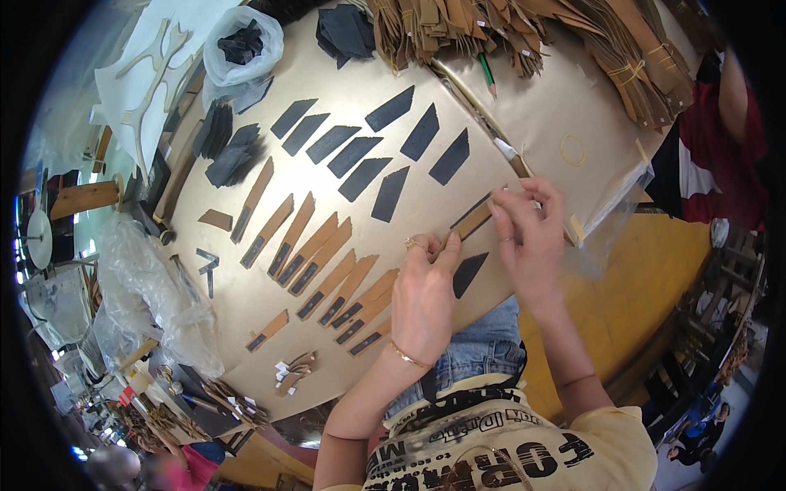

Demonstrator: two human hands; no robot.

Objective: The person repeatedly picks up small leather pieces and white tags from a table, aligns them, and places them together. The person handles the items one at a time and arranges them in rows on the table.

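Near the table's front edge, my left hand (423,299) pinches the near end of a brown leather strip (472,221). My right hand (528,233) has its fingers closed on the far end. A dark edge shows along the strip's upper side. Just below it, beside my left fingertips, lies a black slanted piece (470,274). Several similar black pieces (393,110) are spread in loose rows beyond my hands. To the left of my left hand, brown leather strips (293,239) with dark patches at their near ends lie side by side.
Bundled brown leather strips (458,31) cover the far edge. A green pencil (488,75) lies by a seam in the tabletop. Stacked black pieces (235,155) and a plastic bag (243,47) sit at the far left. Crumpled clear plastic (155,295) borders the table's left side. Another person stands at right.
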